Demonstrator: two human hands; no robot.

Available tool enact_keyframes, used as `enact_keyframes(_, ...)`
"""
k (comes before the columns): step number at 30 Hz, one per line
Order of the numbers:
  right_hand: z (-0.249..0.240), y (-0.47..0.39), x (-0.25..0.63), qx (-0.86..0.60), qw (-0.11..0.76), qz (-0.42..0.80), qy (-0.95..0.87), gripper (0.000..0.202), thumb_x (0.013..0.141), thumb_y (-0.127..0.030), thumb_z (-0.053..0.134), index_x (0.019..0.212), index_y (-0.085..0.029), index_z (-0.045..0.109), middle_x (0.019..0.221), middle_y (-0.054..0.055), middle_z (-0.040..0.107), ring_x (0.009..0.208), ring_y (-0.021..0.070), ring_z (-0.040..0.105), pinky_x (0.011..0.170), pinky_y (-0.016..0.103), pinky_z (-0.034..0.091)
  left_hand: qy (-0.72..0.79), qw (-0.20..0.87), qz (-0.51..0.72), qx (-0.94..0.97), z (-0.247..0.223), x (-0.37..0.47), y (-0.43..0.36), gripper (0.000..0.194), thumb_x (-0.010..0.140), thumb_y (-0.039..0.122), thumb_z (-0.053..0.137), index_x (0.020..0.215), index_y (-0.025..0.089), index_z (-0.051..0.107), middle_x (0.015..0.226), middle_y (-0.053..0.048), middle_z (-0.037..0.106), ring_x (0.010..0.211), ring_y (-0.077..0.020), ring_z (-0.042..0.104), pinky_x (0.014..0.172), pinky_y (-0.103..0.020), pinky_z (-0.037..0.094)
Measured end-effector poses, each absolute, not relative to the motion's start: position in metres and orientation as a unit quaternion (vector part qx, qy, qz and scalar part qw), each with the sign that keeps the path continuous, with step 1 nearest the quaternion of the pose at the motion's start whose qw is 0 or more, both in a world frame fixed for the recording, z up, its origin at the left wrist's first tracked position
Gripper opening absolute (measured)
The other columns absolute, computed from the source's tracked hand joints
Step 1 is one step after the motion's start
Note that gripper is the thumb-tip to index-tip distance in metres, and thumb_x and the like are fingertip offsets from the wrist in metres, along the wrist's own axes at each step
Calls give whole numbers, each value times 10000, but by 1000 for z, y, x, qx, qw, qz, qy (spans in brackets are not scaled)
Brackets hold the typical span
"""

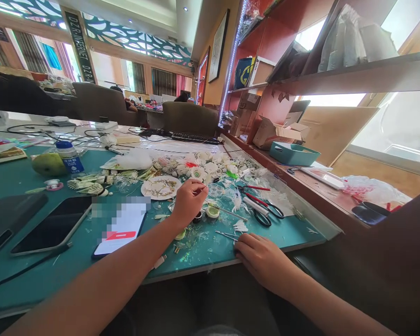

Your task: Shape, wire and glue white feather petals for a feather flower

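Note:
My left hand (191, 200) is raised over the middle of the table, its thumb and fingertips pinched together; anything between them is too small to make out. Beneath it are a small dark pot (198, 217) and a round pot of pale green stuff (213, 213). At the table's front edge my right hand (259, 256) is closed around slim metal tweezers (226, 234), whose two points face left. Small white feather-like pieces (241, 226) lie just above that hand. A white paper plate (161, 187) with thin golden strands stands to the left of my left hand.
White shuttlecock-like pieces (203, 165) are heaped behind. Black-handled scissors (262, 217) and red-handled pliers (255, 188) lie to the right. A lit phone (122, 228), a dark phone (52, 224) and a blue-capped bottle (70, 158) are on the left. A teal basket (294, 154) sits on the ledge.

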State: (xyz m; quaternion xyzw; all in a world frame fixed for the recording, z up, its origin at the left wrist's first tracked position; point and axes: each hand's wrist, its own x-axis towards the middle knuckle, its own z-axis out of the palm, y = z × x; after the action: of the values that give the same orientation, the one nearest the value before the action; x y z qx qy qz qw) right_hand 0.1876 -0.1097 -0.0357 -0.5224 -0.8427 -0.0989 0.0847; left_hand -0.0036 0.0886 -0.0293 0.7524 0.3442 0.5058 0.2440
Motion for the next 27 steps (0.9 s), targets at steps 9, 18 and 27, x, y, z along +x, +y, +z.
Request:
enact_keyframes(9, -52, -129, 212, -517, 78, -113, -845, 183, 1004, -88, 494, 1062, -184, 639, 891, 79, 671, 742, 231, 610, 653, 355, 441, 342, 246, 503, 755, -30, -3, 88, 220, 1002, 330, 671, 1146, 165, 686, 1152, -76, 712, 957, -212, 709, 831, -402, 621)
enact_keyframes(18, -50, -125, 219, -507, 124, -108, -846, 242, 1069, -156, 398, 1032, -175, 636, 858, 83, 668, 756, 226, 596, 653, 337, 459, 342, 244, 507, 753, -30, -4, 89, 219, 1001, 330, 672, 1144, 165, 686, 1146, -75, 712, 950, -211, 709, 821, -396, 623)
enact_keyframes(27, -43, -121, 219, -514, 183, -80, -834, 264, 1074, -182, 396, 932, -206, 617, 820, 64, 613, 704, 202, 582, 633, 307, 487, 334, 255, 496, 760, -29, -6, 87, 204, 1003, 327, 670, 1128, 167, 690, 1143, -73, 712, 937, -203, 707, 811, -385, 624)
